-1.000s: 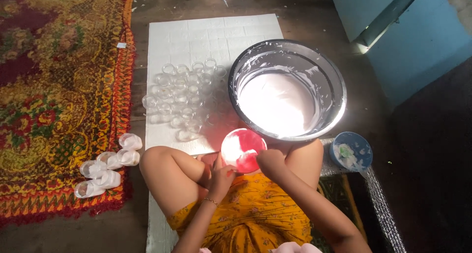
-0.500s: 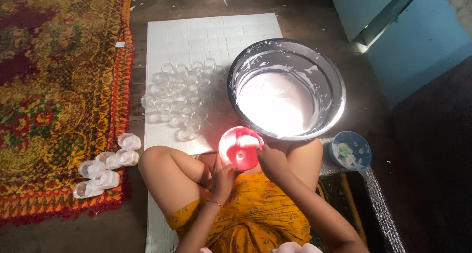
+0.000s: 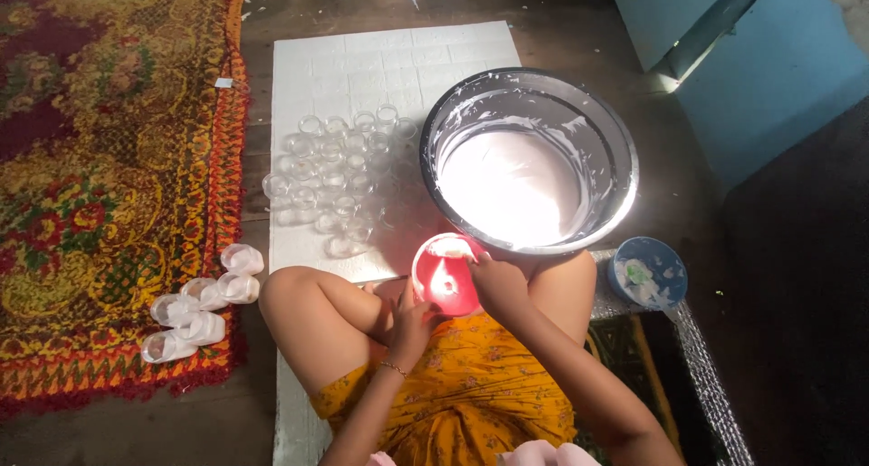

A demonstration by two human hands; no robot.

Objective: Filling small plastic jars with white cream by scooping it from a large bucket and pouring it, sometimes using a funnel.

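Observation:
A small red plastic cup (image 3: 444, 274) smeared with white mix is held tilted in front of my lap. My left hand (image 3: 409, 321) grips its lower side from below. My right hand (image 3: 496, 280) is at its right rim, fingers reaching into the cup. Just beyond stands a large steel bowl (image 3: 615, 158) holding white liquid. Left of the bowl, several small clear glass cups (image 3: 335, 172) stand clustered on a white foam board (image 3: 362, 59).
Several filled little cups (image 3: 204, 308) lie on their sides on the edge of a patterned red and yellow rug (image 3: 109, 158). A blue lid (image 3: 648, 273) with white and green residue sits right of my knee. A blue wall (image 3: 769, 77) rises at the far right.
The red cup has tipped more upright and shifted slightly toward the bowl. My right hand has moved up from the cup's side to its rim and into it.

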